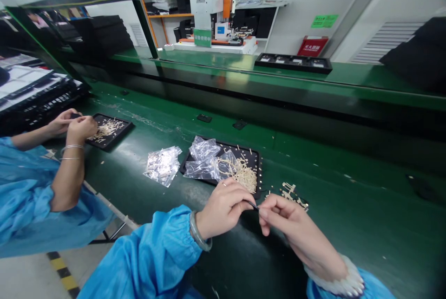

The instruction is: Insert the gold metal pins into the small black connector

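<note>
My left hand (225,207) pinches a thin dark piece (251,204) between thumb and fingers, just in front of a black tray (258,155). At the other end of that piece, the thumb and fingertips of my right hand (284,217) are closed; whether they grip the piece or something small on it is too small to tell. The tray holds a heap of small beige parts (245,176) and clear plastic bags (204,157). More beige pieces (291,192) lie on the green bench behind my right hand.
A clear bag of parts (162,165) lies left of the tray. Further left, a co-worker's hands (75,125) work beside another black tray (116,136). Small black plates (204,118) lie toward the back, below a raised shelf (209,64).
</note>
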`<state>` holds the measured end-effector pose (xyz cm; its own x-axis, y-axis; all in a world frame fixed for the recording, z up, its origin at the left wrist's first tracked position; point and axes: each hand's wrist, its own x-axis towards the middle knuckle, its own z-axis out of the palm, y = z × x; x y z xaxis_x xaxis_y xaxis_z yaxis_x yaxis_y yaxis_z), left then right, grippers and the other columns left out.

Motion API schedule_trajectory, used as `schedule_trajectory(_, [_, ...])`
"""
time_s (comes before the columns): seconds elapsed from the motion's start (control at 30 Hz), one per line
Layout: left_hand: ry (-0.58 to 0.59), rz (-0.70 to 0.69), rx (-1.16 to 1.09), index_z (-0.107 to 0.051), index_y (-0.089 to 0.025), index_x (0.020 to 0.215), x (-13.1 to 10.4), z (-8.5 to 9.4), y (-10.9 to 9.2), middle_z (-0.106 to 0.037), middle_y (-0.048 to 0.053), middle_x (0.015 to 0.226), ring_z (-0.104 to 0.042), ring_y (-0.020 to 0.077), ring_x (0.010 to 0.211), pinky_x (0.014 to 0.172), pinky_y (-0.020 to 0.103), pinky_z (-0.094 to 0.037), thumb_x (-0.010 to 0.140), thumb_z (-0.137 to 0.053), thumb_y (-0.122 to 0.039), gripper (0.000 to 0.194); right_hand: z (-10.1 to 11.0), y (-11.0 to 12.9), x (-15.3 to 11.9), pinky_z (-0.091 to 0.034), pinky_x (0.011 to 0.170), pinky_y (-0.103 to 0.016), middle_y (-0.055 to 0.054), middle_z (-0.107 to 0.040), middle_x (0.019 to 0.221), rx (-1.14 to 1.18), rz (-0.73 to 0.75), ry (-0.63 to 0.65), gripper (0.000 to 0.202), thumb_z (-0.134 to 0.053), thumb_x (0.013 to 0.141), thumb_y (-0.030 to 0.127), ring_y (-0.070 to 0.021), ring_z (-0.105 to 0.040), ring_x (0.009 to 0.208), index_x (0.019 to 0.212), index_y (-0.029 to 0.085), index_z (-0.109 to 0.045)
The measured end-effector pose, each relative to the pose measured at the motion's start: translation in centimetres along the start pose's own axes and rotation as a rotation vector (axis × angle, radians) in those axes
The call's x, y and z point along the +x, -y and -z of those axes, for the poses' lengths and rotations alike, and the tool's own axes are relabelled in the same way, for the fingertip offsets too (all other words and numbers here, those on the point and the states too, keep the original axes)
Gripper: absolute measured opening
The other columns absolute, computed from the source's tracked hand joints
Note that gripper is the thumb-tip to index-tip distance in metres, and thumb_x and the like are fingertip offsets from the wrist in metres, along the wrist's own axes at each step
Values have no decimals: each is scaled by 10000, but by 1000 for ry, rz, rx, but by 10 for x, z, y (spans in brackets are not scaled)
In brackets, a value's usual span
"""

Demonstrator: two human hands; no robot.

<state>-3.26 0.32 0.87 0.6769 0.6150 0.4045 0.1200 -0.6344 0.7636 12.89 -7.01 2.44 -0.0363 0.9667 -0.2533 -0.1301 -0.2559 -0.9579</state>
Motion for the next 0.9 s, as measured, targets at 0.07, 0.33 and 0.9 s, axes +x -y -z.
schedule_trajectory(0.07, [16,-19,23,-625,-183,818,0,0,0,-651,45,812,-550,167,793,817,327,-372,877,-446,-158,190,1,0,0,-420,545,-240,15,-589,594,23,-20,20,267,-693,759,389,-124,-545,518,681,165,-569])
schedule_trajectory(0.33, [63,-125,247,-643,-177,826,-4,1,2,-644,56,829,-493,182,806,775,320,-348,857,-440,-119,213,5,-4,0,-405,498,-224,-3,-626,626,63,-117,118,286,-696,761,378,-116,-555,494,715,164,-511])
schedule_trajectory(0.9, [-26,-112,342,-493,-165,1191,-4,-4,9,-548,68,1166,-479,170,1062,914,317,-374,886,-497,-234,312,61,-9,37,-510,588,-260,-62,-658,716,-77,114,-281,374,-763,670,457,-172,-623,634,813,148,-609])
